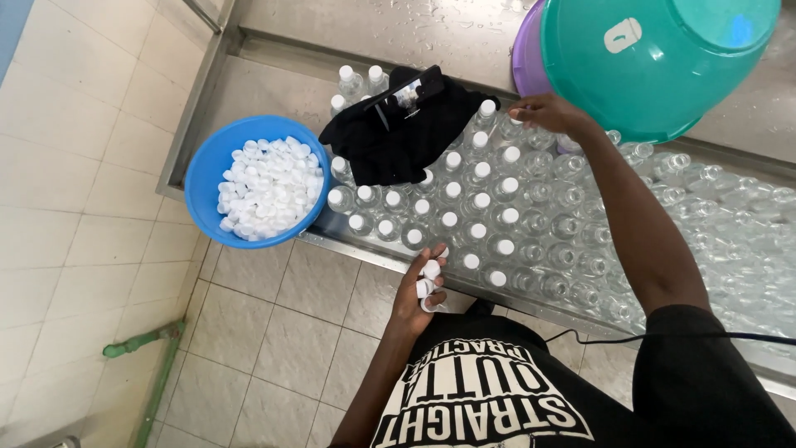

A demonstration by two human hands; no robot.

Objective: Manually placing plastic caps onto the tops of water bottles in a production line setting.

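We stand over a long steel trough (pixel 274 91) packed with clear plastic bottles (pixel 539 216) — those nearer the left wear white caps, the rest stand open. An upturned teal basin (pixel 655 58) hangs over the far edge, a purple basin (pixel 526 58) behind it. A black cloth (pixel 390 137) lies across some bottles. A blue bowl (pixel 203 166) holds loose white caps (pixel 267 187). Our right hand (pixel 551 114) pinches a cap onto one bottle; our left hand (pixel 421 286) curls closed around several spare caps (pixel 429 278).
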